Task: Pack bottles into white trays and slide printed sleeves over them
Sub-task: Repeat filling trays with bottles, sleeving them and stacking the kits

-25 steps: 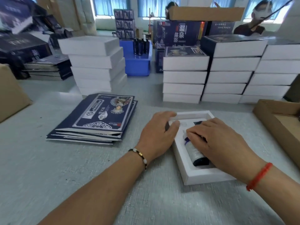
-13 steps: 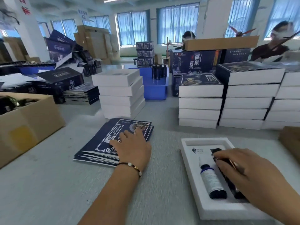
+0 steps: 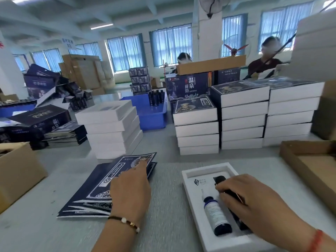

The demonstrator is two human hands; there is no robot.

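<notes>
**Lead:** While your left hand (image 3: 130,190) lies flat on the pile of printed sleeves (image 3: 101,191), fingers straight and reaching over the top sheet, take only that one. Press lightly with the fingertips and drag it toward you so it parts from the sleeves beneath.

**Packer:** And which way round does it go?

**Lead:** The pile runs long from near-left to far-right, so you will likely need to turn the sleeve until its open end faces a short end of the white tray (image 3: 192,208). I can't tell from here which edge is the open one; check that when you lift it.

**Packer:** The tray is ready?

**Lead:** Nearly, I judge. It sits on the table at your right, its long side running away from you and leaning slightly left. The small bottle (image 3: 216,213) lies in the left slot along that same line, pale cap at the far end, dark base toward you. Your right hand (image 3: 254,202) covers the dark bottle (image 3: 221,180) in the right slot, fingers curled over it and pressing it down. Only its far tip shows, so I can't say it is fully seated.

**Packer:** So finish that first.

**Lead:** Yes. Push it level with the foam, or the sleeve may snag.
</notes>
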